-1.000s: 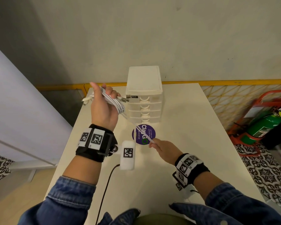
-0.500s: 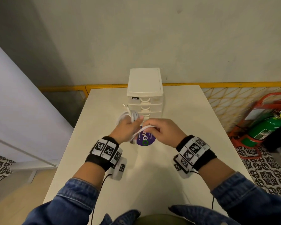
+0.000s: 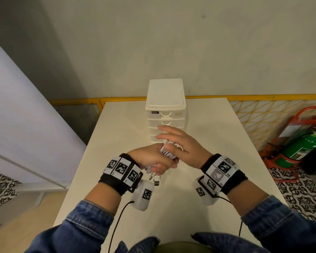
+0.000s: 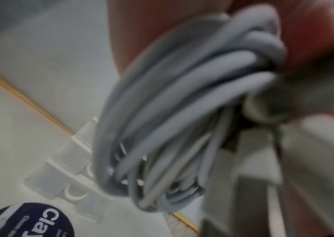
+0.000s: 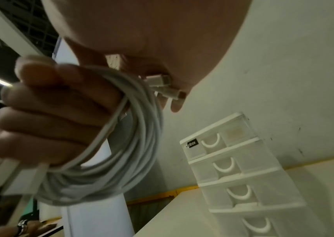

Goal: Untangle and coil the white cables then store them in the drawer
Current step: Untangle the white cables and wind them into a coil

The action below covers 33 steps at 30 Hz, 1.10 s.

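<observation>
My left hand (image 3: 156, 161) grips a coiled bundle of white cables (image 3: 167, 153) above the table, in front of the drawer unit (image 3: 165, 106). Two USB plugs (image 3: 156, 180) hang below that fist. The right hand (image 3: 179, 143) lies over the top of the coil with its fingers straight, pointing left. In the right wrist view the left fingers (image 5: 50, 120) wrap the coil (image 5: 121, 160), and two small plugs (image 5: 158, 80) lie against my right thumb. The left wrist view is filled by the blurred coil (image 4: 182, 96). All drawers of the unit (image 5: 233, 168) are closed.
The white table (image 3: 208, 125) stands against a wall with a yellow rail (image 3: 244, 97) behind it. A round purple sticker (image 4: 30, 221) lies before the drawer unit (image 4: 60, 176). A green fire extinguisher (image 3: 299, 148) stands on the floor at right, a white panel (image 3: 16, 106) at left.
The left hand came down from its raised position with the coil. The right hand, which pinched a taut strand, has brought it to the bundle and now lies over it with straight fingers.
</observation>
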Tool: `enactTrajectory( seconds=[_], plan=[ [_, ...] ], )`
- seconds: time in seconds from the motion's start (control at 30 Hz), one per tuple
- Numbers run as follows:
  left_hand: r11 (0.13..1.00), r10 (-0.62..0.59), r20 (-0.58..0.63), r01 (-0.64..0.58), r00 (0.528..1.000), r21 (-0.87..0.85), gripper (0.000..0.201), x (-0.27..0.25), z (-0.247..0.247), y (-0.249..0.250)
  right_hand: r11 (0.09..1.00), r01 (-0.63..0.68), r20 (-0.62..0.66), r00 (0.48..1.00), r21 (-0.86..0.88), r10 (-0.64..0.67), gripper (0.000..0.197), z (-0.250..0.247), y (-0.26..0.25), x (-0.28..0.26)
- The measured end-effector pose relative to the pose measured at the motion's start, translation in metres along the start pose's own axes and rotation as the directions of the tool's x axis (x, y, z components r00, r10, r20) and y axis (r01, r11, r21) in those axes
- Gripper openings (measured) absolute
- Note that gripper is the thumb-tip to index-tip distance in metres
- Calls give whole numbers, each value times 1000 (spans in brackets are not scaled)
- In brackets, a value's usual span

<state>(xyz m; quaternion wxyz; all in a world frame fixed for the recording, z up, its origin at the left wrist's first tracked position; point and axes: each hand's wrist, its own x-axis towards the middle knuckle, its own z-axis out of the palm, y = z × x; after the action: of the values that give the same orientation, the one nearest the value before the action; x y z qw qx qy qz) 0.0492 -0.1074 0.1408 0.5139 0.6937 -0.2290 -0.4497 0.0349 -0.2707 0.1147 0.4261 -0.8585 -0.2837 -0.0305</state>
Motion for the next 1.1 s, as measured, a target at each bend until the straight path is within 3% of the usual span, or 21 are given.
enactTrajectory(
  seconds=[0.17, 0.33, 0.53, 0.67, 0.73, 0.83, 0.9, 0.97, 1.0, 1.07, 1.1],
  plan=[
    [998, 34, 16, -33, 999, -56, 10, -5, 1, 10, 939, -112, -68, 988, 324, 141, 36, 4, -10, -2],
    [994, 94, 9, -94, 995, -57, 32, -12, 7, 9, 894, -71, -113, 985, 442, 134, 57, 7, -11, -7],
    [956, 220, 4, -215, 976, -199, 11, -23, 11, 14, 808, 5, -201, 969, 589, 141, 60, 3, -27, -12],
    [954, 274, -61, -280, 960, -111, 27, -26, 13, 19, 810, 41, -353, 912, 585, 209, 44, 9, -41, -10],
    [946, 314, -142, -322, 939, -36, 16, -29, 12, 17, 802, 29, -425, 860, 596, 284, 32, 14, -46, -10],
    [926, 356, -317, -378, 879, -6, 4, -33, 9, 4, 809, -29, -502, 771, 588, 393, 21, 19, -50, -9],
    [923, 333, -460, -384, 823, -20, 15, -31, 12, -7, 813, -86, -545, 700, 576, 461, 14, 24, -52, -6],
    [921, 308, -624, -390, 718, 7, 28, -26, 19, -17, 804, -136, -573, 635, 578, 519, 18, 31, -55, -2],
    [913, 321, -692, -405, 647, 44, 23, -24, 25, -20, 792, -153, -573, 612, 591, 546, 21, 36, -57, 0],
    [892, 390, -760, -417, 521, 172, 13, -22, 34, -25, 759, -176, -556, 580, 627, 595, 23, 44, -64, 3],
    [881, 428, -765, -410, 481, 235, 17, -22, 35, -28, 743, -184, -550, 564, 643, 616, 22, 48, -68, 3]
  ],
)
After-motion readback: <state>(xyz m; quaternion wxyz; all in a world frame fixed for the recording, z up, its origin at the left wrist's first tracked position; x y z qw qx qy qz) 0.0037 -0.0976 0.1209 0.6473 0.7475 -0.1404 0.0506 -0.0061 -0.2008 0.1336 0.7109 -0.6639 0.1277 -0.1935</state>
